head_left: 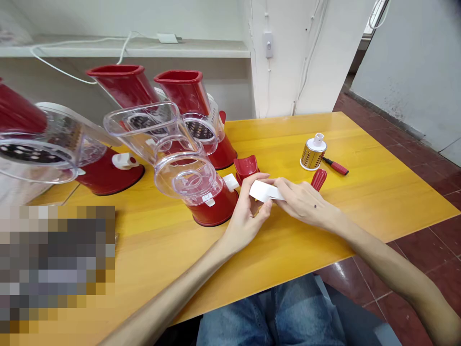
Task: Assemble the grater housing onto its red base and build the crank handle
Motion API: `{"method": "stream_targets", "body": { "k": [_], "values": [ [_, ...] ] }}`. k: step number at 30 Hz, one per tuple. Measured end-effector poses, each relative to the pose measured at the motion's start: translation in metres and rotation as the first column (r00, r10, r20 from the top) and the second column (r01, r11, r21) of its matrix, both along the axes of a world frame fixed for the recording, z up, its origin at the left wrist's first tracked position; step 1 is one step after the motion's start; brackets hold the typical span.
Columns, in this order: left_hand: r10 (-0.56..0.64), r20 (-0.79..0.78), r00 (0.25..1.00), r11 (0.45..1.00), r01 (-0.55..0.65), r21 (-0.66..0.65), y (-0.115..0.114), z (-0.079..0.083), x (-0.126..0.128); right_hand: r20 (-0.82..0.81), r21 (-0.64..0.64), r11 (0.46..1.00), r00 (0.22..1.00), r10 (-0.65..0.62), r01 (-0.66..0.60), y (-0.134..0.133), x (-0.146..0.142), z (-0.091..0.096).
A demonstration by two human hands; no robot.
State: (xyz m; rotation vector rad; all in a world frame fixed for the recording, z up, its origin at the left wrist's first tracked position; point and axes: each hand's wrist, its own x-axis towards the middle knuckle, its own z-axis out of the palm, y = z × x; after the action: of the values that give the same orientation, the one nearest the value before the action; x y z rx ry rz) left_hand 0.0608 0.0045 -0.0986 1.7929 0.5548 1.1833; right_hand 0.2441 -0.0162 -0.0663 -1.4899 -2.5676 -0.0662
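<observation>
Between my two hands, above the table, is a white plastic crank handle (264, 191). My left hand (247, 214) grips its left end with thumb and fingers. The fingers of my right hand (300, 198) close on the other end. A red grip (319, 179) shows just behind my right hand; I cannot tell whether it joins the white part. Left of my hands stands a rotary grater body (212, 206) with a clear hopper and red base. A red food pusher (246, 166) is right behind my left hand, partly hidden.
A grater drum (313, 153) stands at the right, beside a red-and-black handled tool (336, 166). More red graters (185, 96) stand at the back and left (108, 168). The yellow table (389, 192) ends at the right. A blurred-out area covers the lower left.
</observation>
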Motion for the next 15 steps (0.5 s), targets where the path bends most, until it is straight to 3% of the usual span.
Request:
{"method": "stream_targets", "body": {
  "k": [15],
  "values": [
    [-0.051, -0.014, 0.999, 0.997, 0.050, -0.062, 0.0054, 0.0009, -0.0032, 0.017, 0.015, 1.000, 1.000, 0.020, -0.020, 0.0019, 0.0016, -0.0018]
  ]
}}
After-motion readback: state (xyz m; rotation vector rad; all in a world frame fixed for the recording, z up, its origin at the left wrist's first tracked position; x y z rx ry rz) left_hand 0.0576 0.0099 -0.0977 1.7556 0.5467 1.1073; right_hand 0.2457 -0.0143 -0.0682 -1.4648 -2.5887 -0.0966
